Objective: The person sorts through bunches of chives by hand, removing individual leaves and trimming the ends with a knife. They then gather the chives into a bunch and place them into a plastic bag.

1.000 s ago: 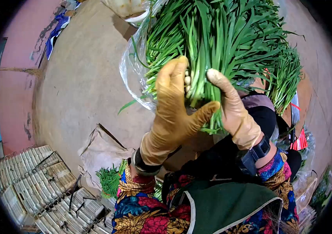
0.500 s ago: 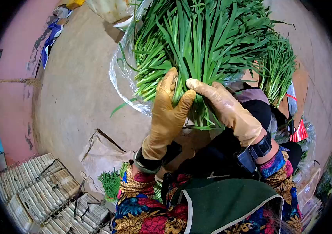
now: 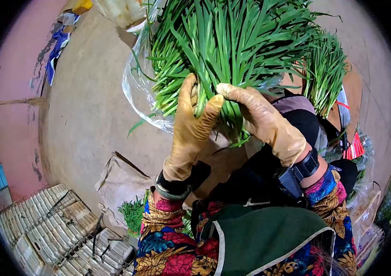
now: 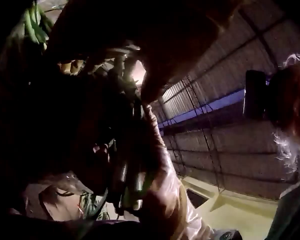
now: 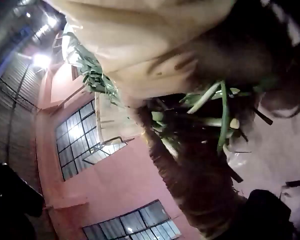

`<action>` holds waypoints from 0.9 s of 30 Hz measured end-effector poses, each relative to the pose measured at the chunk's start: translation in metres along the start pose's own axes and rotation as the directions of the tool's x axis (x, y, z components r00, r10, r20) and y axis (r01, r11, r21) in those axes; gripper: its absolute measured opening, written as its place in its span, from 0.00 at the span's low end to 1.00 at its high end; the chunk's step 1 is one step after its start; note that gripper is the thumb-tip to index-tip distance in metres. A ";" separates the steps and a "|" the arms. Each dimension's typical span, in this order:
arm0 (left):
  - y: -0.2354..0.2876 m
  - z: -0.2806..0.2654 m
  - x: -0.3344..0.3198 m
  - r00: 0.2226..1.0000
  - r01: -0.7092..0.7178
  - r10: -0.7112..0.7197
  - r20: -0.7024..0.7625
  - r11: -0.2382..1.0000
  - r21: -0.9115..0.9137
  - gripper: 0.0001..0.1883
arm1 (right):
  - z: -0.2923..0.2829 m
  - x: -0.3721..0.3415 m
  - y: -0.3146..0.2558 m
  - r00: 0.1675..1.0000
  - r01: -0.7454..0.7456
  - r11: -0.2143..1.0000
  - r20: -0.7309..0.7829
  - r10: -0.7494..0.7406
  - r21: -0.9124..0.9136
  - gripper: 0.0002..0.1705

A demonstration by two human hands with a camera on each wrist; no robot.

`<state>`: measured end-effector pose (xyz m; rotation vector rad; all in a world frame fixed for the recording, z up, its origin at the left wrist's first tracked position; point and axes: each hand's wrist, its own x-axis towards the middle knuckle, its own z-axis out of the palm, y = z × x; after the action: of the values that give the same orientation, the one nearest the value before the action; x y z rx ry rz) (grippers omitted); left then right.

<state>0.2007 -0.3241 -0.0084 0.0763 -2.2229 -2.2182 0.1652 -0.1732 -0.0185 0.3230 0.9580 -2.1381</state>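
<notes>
Both gloved hands are at the base of a bunch of garlic chives [image 3: 225, 55], long flat green leaves with pale stems. My left hand [image 3: 187, 131] curls its fingers round the stems from the left, thumb across the near side. My right hand [image 3: 269, 123] grips the bunch from the right, its thumb tip close to the left thumb. Cut stem ends [image 5: 210, 121] poke out between the hands in the right wrist view. The left wrist view is dark; a few stems [image 4: 135, 192] show beside the right glove. More chives lie behind and to both sides.
Clear plastic sheeting [image 3: 135, 92] lies under the pile's left edge. Another bundle of chives [image 3: 326, 73] rests at right on cardboard [image 3: 354, 87]. Stacked pale plastic crates [image 3: 53, 225] stand at lower left, near a whitish sack [image 3: 124, 179]. A pink wall [image 3: 18, 115] runs along the left.
The bunch's stem ends have sunk between the hands, and the thumbs have come closer together. My right hand has turned inward over the stems. Both hands now sit slightly further left in view.
</notes>
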 end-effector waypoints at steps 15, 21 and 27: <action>-0.004 0.014 -0.015 0.836 -0.376 0.535 0.123 0.395 0.838 0.23 | 0.029 -0.003 0.004 0.995 -0.022 0.978 0.104 0.000 0.205 0.14; 0.017 0.011 -0.024 0.868 -0.390 0.364 0.337 0.081 0.917 0.28 | 0.011 0.010 0.016 0.987 -0.012 0.943 0.157 -0.042 0.332 0.18; 0.041 0.004 -0.031 0.859 -0.415 0.422 0.289 0.246 0.876 0.22 | 0.010 0.010 0.012 0.987 -0.027 0.955 0.159 -0.021 0.297 0.17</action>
<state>0.2297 -0.3194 0.0341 -0.4707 -2.7074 -0.4688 0.1680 -0.1915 -0.0232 0.2920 0.5413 -2.2682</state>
